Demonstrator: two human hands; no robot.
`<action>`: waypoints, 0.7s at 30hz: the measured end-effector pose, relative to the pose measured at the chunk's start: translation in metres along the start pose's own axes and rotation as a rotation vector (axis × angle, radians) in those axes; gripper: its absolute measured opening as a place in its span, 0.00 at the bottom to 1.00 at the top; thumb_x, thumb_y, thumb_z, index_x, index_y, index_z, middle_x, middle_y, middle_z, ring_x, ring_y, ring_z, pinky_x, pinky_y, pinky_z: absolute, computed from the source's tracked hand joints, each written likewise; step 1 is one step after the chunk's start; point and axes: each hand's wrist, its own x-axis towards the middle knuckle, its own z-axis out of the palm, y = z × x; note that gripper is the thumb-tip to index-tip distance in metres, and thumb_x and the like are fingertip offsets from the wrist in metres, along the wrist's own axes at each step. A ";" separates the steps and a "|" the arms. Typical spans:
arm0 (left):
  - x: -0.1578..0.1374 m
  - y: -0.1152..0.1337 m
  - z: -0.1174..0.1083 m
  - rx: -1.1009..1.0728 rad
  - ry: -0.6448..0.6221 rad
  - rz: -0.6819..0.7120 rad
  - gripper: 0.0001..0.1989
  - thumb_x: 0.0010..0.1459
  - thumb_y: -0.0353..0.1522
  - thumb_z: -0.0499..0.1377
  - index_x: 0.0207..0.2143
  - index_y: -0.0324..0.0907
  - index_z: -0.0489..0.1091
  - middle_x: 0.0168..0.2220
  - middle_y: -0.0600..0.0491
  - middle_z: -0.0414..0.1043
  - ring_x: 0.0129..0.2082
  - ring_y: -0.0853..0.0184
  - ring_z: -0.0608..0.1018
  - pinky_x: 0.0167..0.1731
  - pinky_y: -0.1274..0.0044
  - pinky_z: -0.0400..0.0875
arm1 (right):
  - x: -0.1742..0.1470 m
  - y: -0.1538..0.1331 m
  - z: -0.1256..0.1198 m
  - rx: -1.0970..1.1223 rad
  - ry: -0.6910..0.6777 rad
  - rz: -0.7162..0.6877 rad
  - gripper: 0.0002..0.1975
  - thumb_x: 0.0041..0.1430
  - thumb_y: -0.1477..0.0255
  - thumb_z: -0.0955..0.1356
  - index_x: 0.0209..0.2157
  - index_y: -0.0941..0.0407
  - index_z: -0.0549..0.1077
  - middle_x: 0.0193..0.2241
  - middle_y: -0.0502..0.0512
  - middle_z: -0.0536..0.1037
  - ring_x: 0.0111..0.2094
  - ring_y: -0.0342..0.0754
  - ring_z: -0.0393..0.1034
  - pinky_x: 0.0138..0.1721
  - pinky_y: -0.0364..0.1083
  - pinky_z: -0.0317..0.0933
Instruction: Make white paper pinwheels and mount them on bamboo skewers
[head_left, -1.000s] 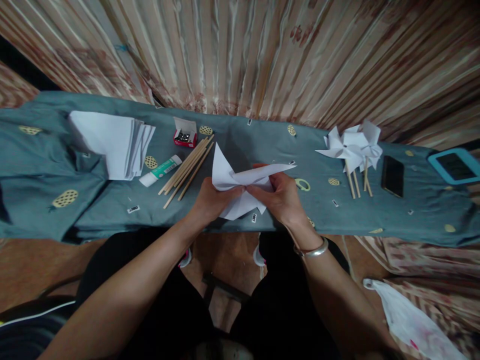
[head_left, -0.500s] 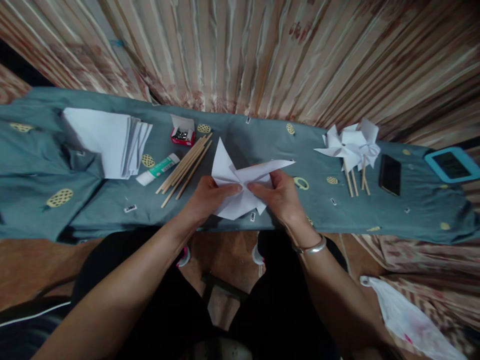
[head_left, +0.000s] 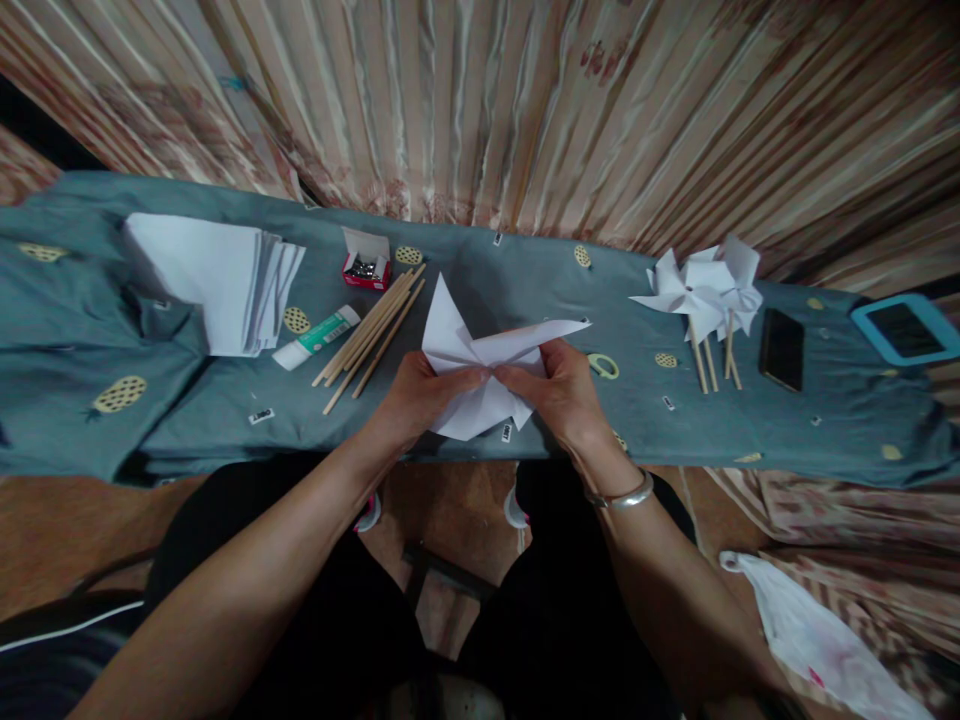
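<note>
A white paper pinwheel [head_left: 471,415] is held between my two hands near the table's front edge, its pointed blades spreading outward. My left hand [head_left: 426,392] grips it from the left, thumb pressed on the centre. From the right, my right hand [head_left: 562,388] grips it the same way, its thumb tip meeting the left one at the middle. The fingers under the paper are hidden. Just left of my left hand lie several thin wooden sticks [head_left: 371,330]. Close to my right hand is a pale green ring-shaped handle [head_left: 602,366], probably of scissors.
On the teal tablecloth [head_left: 525,275] lie a stack of white paper [head_left: 202,280], a glue stick [head_left: 316,338] and an open red box of small metal pieces [head_left: 366,268]. To the right are finished pinwheels on sticks [head_left: 701,290], a phone [head_left: 781,350] and a blue-framed tablet [head_left: 907,328].
My left thumb has slid slightly right, towards my right thumb at the pinwheel's centre. The pinwheel and the things on the table have otherwise stayed put.
</note>
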 end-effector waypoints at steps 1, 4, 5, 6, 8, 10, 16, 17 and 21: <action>0.000 -0.001 0.000 -0.009 0.000 0.003 0.14 0.35 0.33 0.71 0.28 0.36 0.79 0.25 0.51 0.78 0.24 0.65 0.77 0.24 0.77 0.71 | 0.000 0.000 0.000 -0.001 0.002 -0.001 0.15 0.41 0.67 0.74 0.34 0.56 0.74 0.31 0.51 0.80 0.30 0.47 0.73 0.33 0.47 0.69; 0.000 -0.002 0.000 -0.026 0.004 0.002 0.14 0.36 0.33 0.71 0.29 0.35 0.79 0.25 0.51 0.79 0.23 0.65 0.77 0.25 0.77 0.71 | 0.000 0.001 0.000 -0.003 0.002 0.002 0.15 0.40 0.67 0.75 0.33 0.56 0.74 0.31 0.52 0.79 0.30 0.47 0.73 0.32 0.48 0.68; 0.000 -0.002 0.000 -0.030 0.004 0.000 0.15 0.36 0.33 0.71 0.29 0.35 0.79 0.26 0.51 0.79 0.24 0.65 0.77 0.25 0.77 0.71 | 0.000 0.001 0.001 -0.003 0.002 0.003 0.15 0.40 0.67 0.75 0.32 0.56 0.74 0.31 0.52 0.79 0.29 0.47 0.73 0.32 0.48 0.68; 0.000 -0.003 0.001 -0.034 0.004 -0.001 0.15 0.36 0.33 0.71 0.29 0.35 0.79 0.26 0.51 0.79 0.24 0.66 0.77 0.25 0.77 0.71 | 0.000 0.000 0.001 -0.003 0.005 0.005 0.15 0.40 0.67 0.75 0.32 0.56 0.74 0.30 0.52 0.79 0.29 0.47 0.72 0.32 0.48 0.68; 0.000 -0.003 0.001 -0.042 0.013 0.000 0.15 0.36 0.32 0.71 0.29 0.36 0.79 0.26 0.52 0.79 0.24 0.67 0.77 0.26 0.77 0.72 | -0.001 0.000 0.001 -0.008 0.006 0.004 0.15 0.40 0.67 0.75 0.33 0.56 0.75 0.31 0.52 0.80 0.29 0.48 0.72 0.33 0.48 0.69; 0.000 -0.004 0.002 -0.044 0.031 0.006 0.14 0.35 0.31 0.72 0.28 0.36 0.79 0.25 0.53 0.79 0.23 0.68 0.77 0.26 0.78 0.71 | -0.001 -0.001 0.002 -0.017 0.001 -0.005 0.17 0.40 0.67 0.75 0.35 0.56 0.75 0.31 0.52 0.80 0.30 0.48 0.73 0.34 0.48 0.69; 0.001 -0.001 0.004 -0.058 0.095 0.009 0.15 0.33 0.33 0.72 0.26 0.36 0.78 0.25 0.52 0.78 0.26 0.64 0.77 0.27 0.76 0.71 | -0.002 -0.004 -0.001 0.065 -0.038 -0.020 0.19 0.40 0.67 0.75 0.37 0.53 0.72 0.33 0.50 0.80 0.31 0.47 0.73 0.33 0.47 0.69; 0.001 -0.001 0.004 -0.065 0.101 0.000 0.16 0.32 0.33 0.72 0.27 0.36 0.78 0.26 0.51 0.78 0.26 0.64 0.78 0.28 0.75 0.71 | -0.003 -0.005 -0.002 0.093 -0.054 -0.017 0.19 0.41 0.67 0.75 0.37 0.53 0.72 0.33 0.50 0.80 0.31 0.47 0.73 0.33 0.47 0.69; 0.002 0.000 0.003 -0.072 0.105 -0.005 0.15 0.34 0.33 0.70 0.28 0.36 0.77 0.26 0.52 0.78 0.26 0.64 0.77 0.28 0.75 0.72 | -0.004 -0.005 -0.005 0.150 -0.069 0.008 0.14 0.45 0.66 0.72 0.36 0.53 0.71 0.29 0.49 0.79 0.28 0.45 0.72 0.31 0.45 0.66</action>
